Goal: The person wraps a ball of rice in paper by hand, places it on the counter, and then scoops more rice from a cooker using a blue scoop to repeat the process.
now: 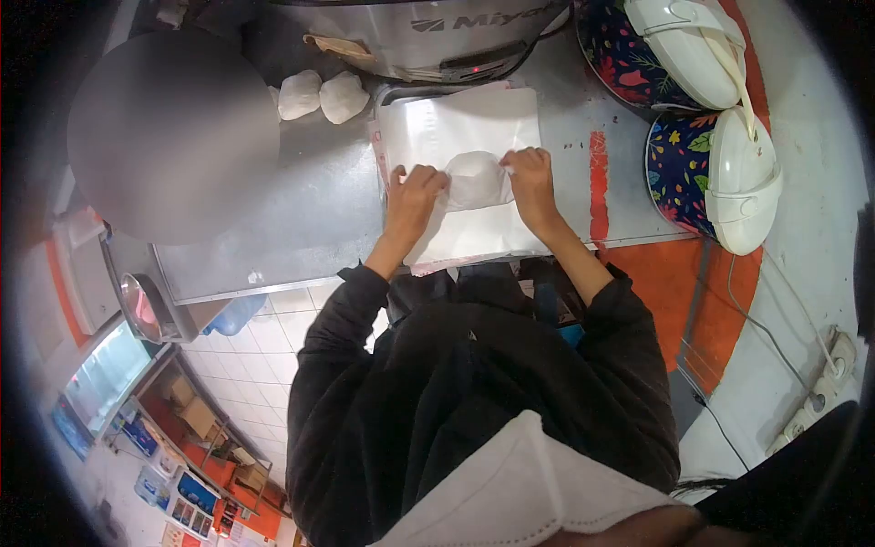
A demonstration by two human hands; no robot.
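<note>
A white paper-wrapped bundle (477,180), rounded and soft-looking, lies on a stack of white paper sheets (456,117) at the counter's front edge. My left hand (419,201) is closed at the bundle's left side, with fingers curled against its paper. At the right, my right hand (532,182) pinches the wrapping near the upper right corner of the bundle. The bundle's contents are hidden inside the paper. Two similar white bundles (344,98) rest beside each other farther back on the left.
A silver cooker (428,41) marked "Miyako" stands behind the sheets. Two dark flower-patterned containers (679,173) with white lids stand at the right, by the wall. A grey blurred disc (173,137) covers the upper left. Cables run to a power strip (811,401).
</note>
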